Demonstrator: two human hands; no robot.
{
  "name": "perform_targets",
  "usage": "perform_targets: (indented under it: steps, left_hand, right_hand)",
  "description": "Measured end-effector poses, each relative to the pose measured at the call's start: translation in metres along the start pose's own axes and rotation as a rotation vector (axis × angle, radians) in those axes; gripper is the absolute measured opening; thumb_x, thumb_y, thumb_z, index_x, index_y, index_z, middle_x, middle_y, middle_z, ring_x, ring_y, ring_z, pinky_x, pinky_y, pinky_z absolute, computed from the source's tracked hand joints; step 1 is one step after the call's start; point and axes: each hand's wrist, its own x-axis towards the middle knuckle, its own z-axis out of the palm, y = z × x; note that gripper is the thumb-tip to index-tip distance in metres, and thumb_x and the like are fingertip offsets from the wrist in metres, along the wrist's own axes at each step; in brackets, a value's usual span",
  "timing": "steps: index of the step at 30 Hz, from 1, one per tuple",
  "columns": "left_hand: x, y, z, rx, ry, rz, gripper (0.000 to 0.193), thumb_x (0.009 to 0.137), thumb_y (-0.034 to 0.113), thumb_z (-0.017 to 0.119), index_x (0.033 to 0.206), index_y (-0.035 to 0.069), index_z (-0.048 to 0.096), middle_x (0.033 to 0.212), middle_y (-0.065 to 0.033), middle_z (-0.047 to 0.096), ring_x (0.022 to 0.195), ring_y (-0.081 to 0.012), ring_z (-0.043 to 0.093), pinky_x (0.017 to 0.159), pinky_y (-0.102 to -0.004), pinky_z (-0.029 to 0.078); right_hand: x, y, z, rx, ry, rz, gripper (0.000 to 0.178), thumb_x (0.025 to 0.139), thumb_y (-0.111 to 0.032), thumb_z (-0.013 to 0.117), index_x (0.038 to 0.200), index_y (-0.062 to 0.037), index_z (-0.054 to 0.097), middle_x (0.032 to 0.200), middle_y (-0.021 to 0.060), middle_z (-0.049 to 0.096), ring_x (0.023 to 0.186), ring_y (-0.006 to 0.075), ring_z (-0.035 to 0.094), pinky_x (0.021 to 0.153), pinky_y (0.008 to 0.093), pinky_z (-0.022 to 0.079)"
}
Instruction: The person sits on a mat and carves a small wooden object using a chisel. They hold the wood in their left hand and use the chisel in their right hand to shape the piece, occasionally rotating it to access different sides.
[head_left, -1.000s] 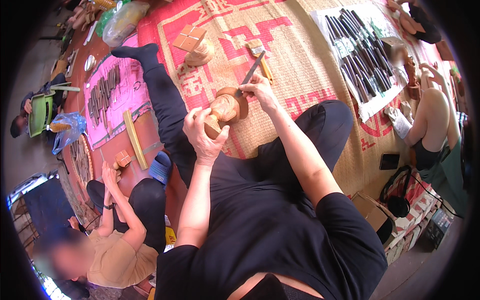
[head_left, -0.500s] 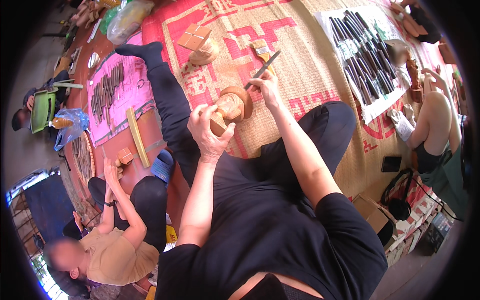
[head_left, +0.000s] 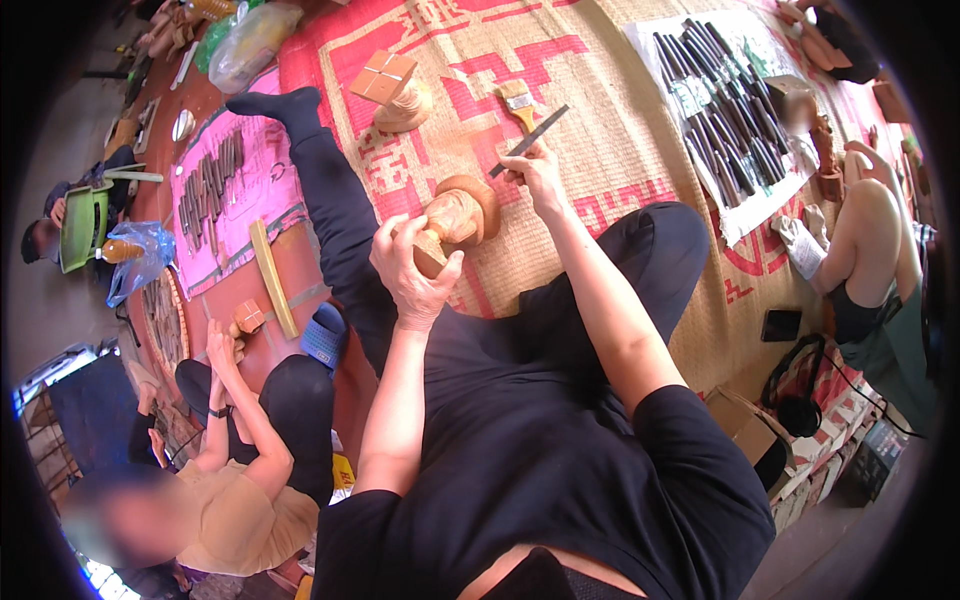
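Wood-carving workshop, floor-level. Shown by: woven mat (head_left: 640, 130) spread on floor; rows of chisels (head_left: 725, 105) laid out on white cloth; more tools on pink cloth (head_left: 215, 190); wood blocks (head_left: 385, 80); several seated workers.

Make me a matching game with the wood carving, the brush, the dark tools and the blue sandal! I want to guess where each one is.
Things:
1. wooden carving
2. paintbrush
3. row of dark chisels
4. blue sandal

Places:
A. lying on the white cloth
B. held in the left hand
C. on the red floor beside the outstretched leg
D. on the woven mat, just beyond the right hand

Pairs: 1-B, 2-D, 3-A, 4-C
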Motion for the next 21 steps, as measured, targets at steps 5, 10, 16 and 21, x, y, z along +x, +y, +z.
perform_targets:
  steps: [5, 10, 16, 21]
  left_hand:
    - [-0.001, -0.003, 0.002, 0.001, 0.020, 0.001, 0.061, 0.059, 0.036, 0.075, 0.110, 0.012, 0.052, 0.108, -0.0119, 0.048, 0.103, -0.0303, 0.048, 0.089, -0.0438, 0.036]
    - [0.003, 0.001, 0.003, 0.005, 0.003, 0.004, 0.061, 0.060, 0.037, 0.075, 0.110, 0.012, 0.052, 0.109, -0.0120, 0.049, 0.103, -0.0304, 0.048, 0.089, -0.0438, 0.036]
    - [-0.001, -0.002, -0.002, 0.003, -0.016, -0.006, 0.061, 0.061, 0.028, 0.075, 0.113, 0.010, 0.050, 0.113, -0.0138, 0.048, 0.108, -0.0312, 0.047, 0.093, -0.0434, 0.036]
    - [0.003, 0.002, -0.001, 0.007, -0.016, 0.009, 0.061, 0.063, 0.038, 0.075, 0.112, 0.012, 0.052, 0.110, -0.0119, 0.048, 0.105, -0.0306, 0.047, 0.090, -0.0435, 0.035]
  right_hand:
    - [-0.018, -0.010, 0.024, 0.097, -0.205, 0.037, 0.013, 0.076, -0.005, 0.068, 0.080, -0.0051, 0.056, 0.067, 0.0032, 0.060, 0.053, 0.0089, 0.056, 0.050, 0.0211, 0.041]
    - [0.002, 0.002, 0.009, -0.027, 0.014, -0.045, 0.015, 0.075, -0.004, 0.068, 0.078, -0.0056, 0.054, 0.065, 0.0032, 0.059, 0.051, 0.0096, 0.055, 0.048, 0.0212, 0.040]
    - [-0.010, -0.008, 0.020, 0.047, -0.141, 0.002, 0.013, 0.076, -0.004, 0.067, 0.079, -0.0056, 0.054, 0.066, 0.0025, 0.059, 0.053, 0.0091, 0.055, 0.050, 0.0209, 0.042]
    - [-0.003, -0.001, 0.020, -0.009, -0.091, -0.024, 0.013, 0.075, -0.003, 0.067, 0.077, -0.0051, 0.054, 0.065, 0.0034, 0.059, 0.052, 0.0091, 0.055, 0.049, 0.0207, 0.039]
